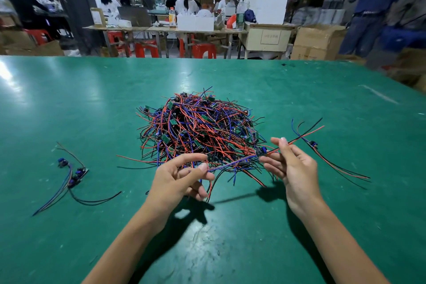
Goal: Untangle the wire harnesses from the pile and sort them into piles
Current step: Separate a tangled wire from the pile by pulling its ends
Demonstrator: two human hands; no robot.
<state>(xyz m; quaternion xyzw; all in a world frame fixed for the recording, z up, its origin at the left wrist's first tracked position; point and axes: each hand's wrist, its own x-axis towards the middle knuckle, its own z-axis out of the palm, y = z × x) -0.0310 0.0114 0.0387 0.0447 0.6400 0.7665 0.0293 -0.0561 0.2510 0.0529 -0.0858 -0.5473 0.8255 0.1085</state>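
Head view shows my left hand point(182, 177) and right hand point(290, 163) each pinching one light, floppy harness point(232, 162) stretched between them at centre frame, just below the pile point(198, 129); best held near its small board.

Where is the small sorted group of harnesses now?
In the head view, the sorted harnesses lie on the green table at the left, apart from the big pile and the left hand.

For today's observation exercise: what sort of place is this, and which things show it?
Probably a small electronics assembly workshop: a tangled pile of wire harnesses on a green work table, workers at benches behind, and stacked cardboard boxes.
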